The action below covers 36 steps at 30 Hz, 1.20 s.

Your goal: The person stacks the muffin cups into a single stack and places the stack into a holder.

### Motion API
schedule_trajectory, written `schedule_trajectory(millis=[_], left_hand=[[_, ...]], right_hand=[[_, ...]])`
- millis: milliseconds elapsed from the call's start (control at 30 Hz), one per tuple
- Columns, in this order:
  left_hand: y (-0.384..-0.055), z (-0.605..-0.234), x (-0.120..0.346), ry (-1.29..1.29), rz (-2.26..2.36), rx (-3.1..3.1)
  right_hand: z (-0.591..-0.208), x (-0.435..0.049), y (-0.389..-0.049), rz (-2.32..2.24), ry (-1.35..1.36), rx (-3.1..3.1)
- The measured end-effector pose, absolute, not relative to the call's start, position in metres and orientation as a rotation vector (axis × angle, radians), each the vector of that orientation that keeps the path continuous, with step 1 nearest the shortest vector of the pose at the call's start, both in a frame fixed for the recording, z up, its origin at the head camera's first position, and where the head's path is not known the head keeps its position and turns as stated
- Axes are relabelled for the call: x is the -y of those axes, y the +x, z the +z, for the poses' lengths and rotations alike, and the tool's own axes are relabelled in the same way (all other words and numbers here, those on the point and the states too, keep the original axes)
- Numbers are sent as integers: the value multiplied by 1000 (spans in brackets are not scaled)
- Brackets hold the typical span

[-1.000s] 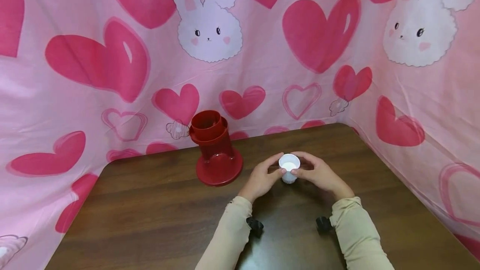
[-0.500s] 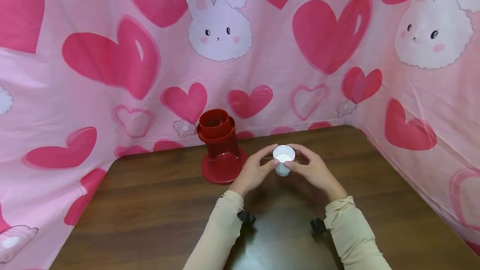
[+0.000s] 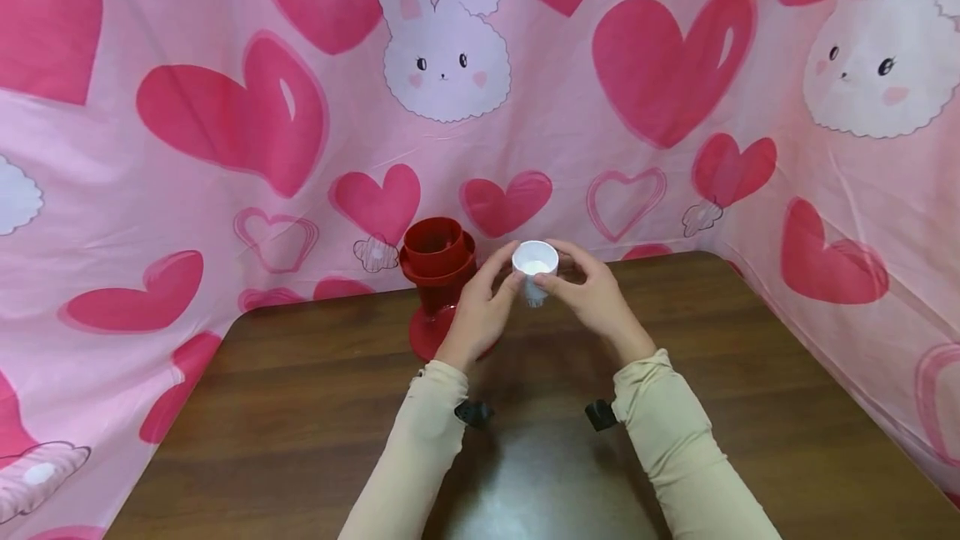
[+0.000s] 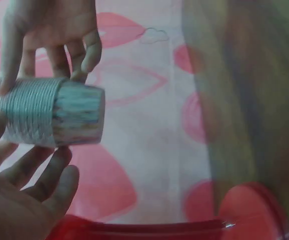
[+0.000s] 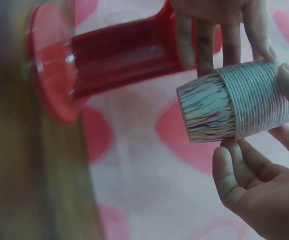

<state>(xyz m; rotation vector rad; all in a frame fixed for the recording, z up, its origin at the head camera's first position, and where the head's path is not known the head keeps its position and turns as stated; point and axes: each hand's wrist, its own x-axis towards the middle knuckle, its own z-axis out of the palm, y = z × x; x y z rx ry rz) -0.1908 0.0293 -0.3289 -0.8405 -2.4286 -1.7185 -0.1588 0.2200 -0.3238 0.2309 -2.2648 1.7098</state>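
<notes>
A nested stack of white paper cups (image 3: pixel 534 260), with rolled rims, is held in the air over the far part of the table. My left hand (image 3: pixel 477 311) grips its left side and my right hand (image 3: pixel 597 298) its right, both with curled fingers and thumbs. The mouth of the top cup faces up in the head view. Streaky coloured print shows on the exposed wall of the end cup (image 5: pixel 208 110) in the right wrist view. Just left of the hands stands a red holder (image 3: pixel 437 252) with an open tube and a round base, partly hidden by my left hand.
The brown wooden table (image 3: pixel 315 423) backs onto a pink cloth (image 3: pixel 555 115) printed with hearts and rabbits, which also runs along the right side. Dark wrist devices (image 3: pixel 474 414) sit below both sleeves.
Both hands have lifted the cup stack and carried it forward and left, nearer the red holder. The head view has also turned slightly left.
</notes>
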Motion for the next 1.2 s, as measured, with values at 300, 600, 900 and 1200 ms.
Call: schedule_trajectory(millis=[300,600,900,1200], left_hand=[[-205,-287,0,-865,-1670,2275],[-220,-261,28,-857,-1742,2177],[-236,-262,49,-833,-1763,2164],[-245,-274,58,-809,-1707,2197]], right_hand=[[-277,-190,-183,1641,363,2253],[-254,-158,-203,1623,437,2176],[-253,-131,-223,1673,432,2224],[-261,-119,-234,1634,399,2301]])
